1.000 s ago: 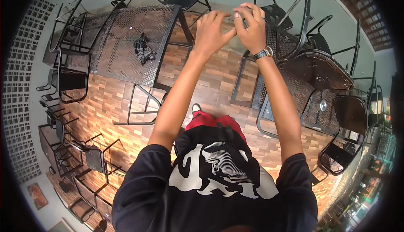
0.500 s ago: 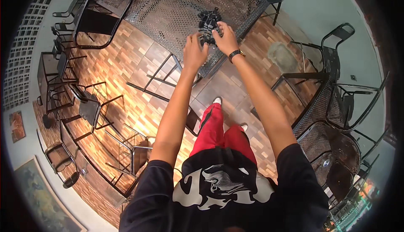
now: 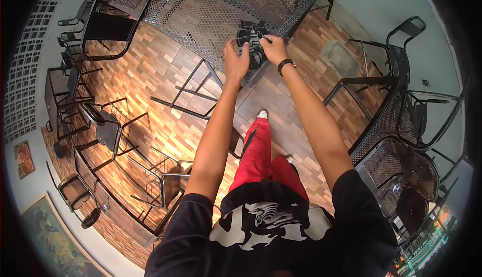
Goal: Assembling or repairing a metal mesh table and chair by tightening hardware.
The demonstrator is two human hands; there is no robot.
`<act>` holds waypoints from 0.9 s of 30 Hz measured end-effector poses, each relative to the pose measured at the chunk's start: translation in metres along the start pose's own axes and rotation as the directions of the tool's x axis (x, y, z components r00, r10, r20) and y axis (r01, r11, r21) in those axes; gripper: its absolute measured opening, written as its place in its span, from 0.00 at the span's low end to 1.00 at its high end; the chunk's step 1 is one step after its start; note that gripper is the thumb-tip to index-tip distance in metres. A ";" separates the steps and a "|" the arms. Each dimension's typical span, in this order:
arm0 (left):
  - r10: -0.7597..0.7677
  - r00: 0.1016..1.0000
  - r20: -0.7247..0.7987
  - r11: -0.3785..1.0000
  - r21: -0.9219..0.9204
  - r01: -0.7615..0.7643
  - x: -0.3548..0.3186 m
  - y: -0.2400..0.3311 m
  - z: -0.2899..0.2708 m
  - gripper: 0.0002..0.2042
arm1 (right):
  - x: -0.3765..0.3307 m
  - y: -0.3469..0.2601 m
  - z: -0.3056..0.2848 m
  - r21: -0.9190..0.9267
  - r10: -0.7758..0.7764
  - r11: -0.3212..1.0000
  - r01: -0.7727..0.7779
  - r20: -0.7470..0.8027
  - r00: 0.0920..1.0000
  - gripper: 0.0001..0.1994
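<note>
1. The left hand (image 3: 236, 60) is curling closed on the near-left side of a black-and-white cloth bundle (image 3: 252, 41).
2. The right hand (image 3: 274, 49) is pinching its right edge, equally near.
3. The bundle is lying just beyond both, at the near edge of the perforated metal surface (image 3: 201, 11).

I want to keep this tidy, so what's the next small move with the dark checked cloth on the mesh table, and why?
Probably pinch the cloth's near edge and lift it slightly. Both the left hand and right hand rest on the bunched checked cloth, which lies crumpled near the edge of the metal mesh table.
</note>
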State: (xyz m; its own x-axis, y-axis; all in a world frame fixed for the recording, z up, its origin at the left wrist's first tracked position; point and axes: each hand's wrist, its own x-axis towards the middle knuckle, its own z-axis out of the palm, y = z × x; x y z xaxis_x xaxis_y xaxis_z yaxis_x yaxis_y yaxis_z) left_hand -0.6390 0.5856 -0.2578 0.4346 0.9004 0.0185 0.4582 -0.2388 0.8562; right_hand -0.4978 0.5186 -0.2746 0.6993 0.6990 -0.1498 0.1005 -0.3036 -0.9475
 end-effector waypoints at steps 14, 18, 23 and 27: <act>-0.103 0.700 0.706 0.792 -0.367 0.487 -0.224 0.145 0.135 0.15 | -0.279 0.040 -0.204 -0.167 -0.238 0.971 0.171 -0.621 0.747 0.13; -0.016 0.524 0.852 0.788 -0.312 0.531 -0.355 0.193 0.180 0.17 | -0.378 0.081 -0.286 -0.105 -0.121 0.993 0.061 -0.810 0.574 0.28; 0.086 0.253 0.964 0.790 -0.220 0.572 -0.486 0.219 0.220 0.38 | -0.489 0.110 -0.348 0.266 0.164 0.954 0.140 -0.852 0.498 0.29; 0.107 0.156 0.982 0.991 -0.118 0.067 -0.539 0.234 0.239 0.42 | -0.547 0.153 -0.382 0.071 0.084 0.996 -0.053 -0.943 0.321 0.26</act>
State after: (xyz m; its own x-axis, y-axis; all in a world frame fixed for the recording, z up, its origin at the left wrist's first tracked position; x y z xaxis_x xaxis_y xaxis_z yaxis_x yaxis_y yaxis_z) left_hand -0.5809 -0.0421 -0.1906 0.8781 -0.2420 -0.4127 0.3913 -0.1331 0.9106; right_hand -0.5944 -0.1574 -0.2295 0.9007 -0.4117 0.1387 0.0128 -0.2941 -0.9557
